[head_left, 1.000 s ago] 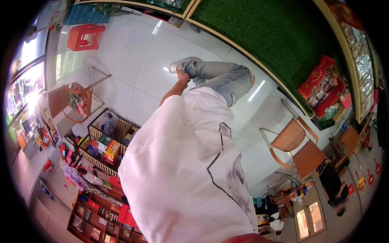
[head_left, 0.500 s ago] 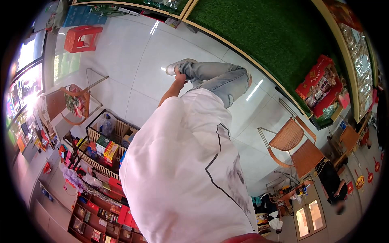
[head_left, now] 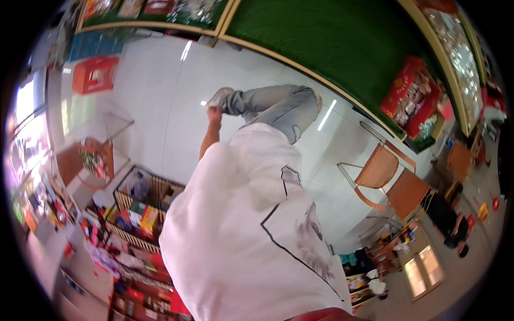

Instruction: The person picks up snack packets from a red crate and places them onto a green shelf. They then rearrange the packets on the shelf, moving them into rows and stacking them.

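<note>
Low down, left hand (head_left: 214,113) at the pale shoe (head_left: 219,98), apparently touching its heel side; grip too small and blurred to tell open from closed. Shoe sits at the jeans (head_left: 273,104) cuff, against pale tiled floor (head_left: 144,80). Right hand out of view.

The shoe (head_left: 220,98) is pale (and slightly blurred), being worn.
</note>
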### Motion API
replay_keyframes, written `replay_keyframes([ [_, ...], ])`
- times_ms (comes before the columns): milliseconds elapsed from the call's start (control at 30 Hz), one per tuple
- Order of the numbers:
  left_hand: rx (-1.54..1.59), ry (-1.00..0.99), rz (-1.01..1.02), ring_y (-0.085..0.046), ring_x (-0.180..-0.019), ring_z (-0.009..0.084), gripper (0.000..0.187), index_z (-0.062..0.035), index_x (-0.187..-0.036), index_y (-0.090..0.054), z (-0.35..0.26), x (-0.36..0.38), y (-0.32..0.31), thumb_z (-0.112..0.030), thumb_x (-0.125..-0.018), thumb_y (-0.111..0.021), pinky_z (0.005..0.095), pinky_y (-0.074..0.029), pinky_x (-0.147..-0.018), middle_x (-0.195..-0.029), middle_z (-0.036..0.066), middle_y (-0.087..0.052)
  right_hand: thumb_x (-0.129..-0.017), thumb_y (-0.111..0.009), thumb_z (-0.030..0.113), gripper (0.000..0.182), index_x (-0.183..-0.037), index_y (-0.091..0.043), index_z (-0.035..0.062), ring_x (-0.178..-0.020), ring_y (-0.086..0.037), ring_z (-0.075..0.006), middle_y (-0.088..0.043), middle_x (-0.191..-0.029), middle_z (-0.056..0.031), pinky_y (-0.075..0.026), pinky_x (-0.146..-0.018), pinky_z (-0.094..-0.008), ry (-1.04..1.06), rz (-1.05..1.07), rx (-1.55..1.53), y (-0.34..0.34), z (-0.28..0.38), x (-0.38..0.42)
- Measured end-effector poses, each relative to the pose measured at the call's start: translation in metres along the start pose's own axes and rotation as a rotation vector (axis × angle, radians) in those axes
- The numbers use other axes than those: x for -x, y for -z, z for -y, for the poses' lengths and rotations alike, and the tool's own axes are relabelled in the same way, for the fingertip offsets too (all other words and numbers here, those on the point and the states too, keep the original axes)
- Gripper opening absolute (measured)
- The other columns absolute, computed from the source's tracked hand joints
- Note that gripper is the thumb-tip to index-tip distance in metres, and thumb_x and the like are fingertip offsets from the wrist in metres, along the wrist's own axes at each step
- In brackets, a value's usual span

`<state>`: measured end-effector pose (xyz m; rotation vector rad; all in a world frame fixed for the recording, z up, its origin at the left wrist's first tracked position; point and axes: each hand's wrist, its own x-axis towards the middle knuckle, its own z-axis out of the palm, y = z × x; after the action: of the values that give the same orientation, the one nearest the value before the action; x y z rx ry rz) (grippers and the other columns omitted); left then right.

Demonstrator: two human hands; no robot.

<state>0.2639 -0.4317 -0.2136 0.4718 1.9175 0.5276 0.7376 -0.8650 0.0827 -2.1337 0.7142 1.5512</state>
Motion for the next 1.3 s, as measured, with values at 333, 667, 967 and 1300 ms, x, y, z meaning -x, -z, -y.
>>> replay_keyframes([
  [333,-0.188,0.212,0.045,-0.055,-0.071,0.021,0.021,-0.0077,-0.098,-0.063,-0.013,0.008,0.036,-0.017,-0.082,-0.054,0.041,-0.047,-0.058,-0.089,0.007,-0.062,-0.091,-0.05,0.034,0.041,-0.122,-0.052,0.0089,-0.085,-0.064,-0.0277,-0.065,-0.102,-0.0123,-0.052,-0.074,-0.0409,0.165,-0.125,-0.125,-0.04,0.016,-0.003],
  [667,-0.729,-0.26,0.803,-0.057,-0.077,0.0208,0.032,-0.0119,-0.112,-0.058,-0.172,0.032,-0.051,-0.03,-0.085,-0.054,0.0387,-0.046,-0.067,-0.097,0.005,-0.065,-0.092,-0.049,0.034,0.038,-0.12,-0.054,0.0082,-0.079,-0.064,-0.0186,-0.065,-0.098,-0.0084,-0.051,-0.067,-0.0314,0.569,0.115,-0.268,-0.151,0.149,-0.017],
  [967,-1.011,-0.411,0.883,-0.062,-0.085,0.0189,0.036,-0.0085,-0.12,-0.056,-0.326,0.127,-0.167,-0.031,-0.093,-0.046,0.0325,-0.048,-0.072,-0.101,0.008,-0.066,-0.09,-0.053,0.038,0.042,-0.12,-0.053,0.0082,-0.084,-0.064,-0.0217,-0.064,-0.104,-0.0101,-0.052,-0.071,-0.0344,0.555,0.285,-0.406,-0.186,0.263,-0.029],
  [1300,-1.043,-0.898,1.016,-0.066,-0.084,0.0208,0.031,-0.0037,-0.117,-0.058,-0.374,0.223,-0.353,-0.02,-0.093,-0.048,0.032,-0.051,-0.075,-0.092,0.013,-0.068,-0.09,-0.05,0.035,0.039,-0.115,-0.055,0.0054,-0.082,-0.062,-0.0204,-0.063,-0.099,-0.0106,-0.051,-0.071,-0.033,0.624,0.125,-0.512,-0.081,0.394,-0.029],
])
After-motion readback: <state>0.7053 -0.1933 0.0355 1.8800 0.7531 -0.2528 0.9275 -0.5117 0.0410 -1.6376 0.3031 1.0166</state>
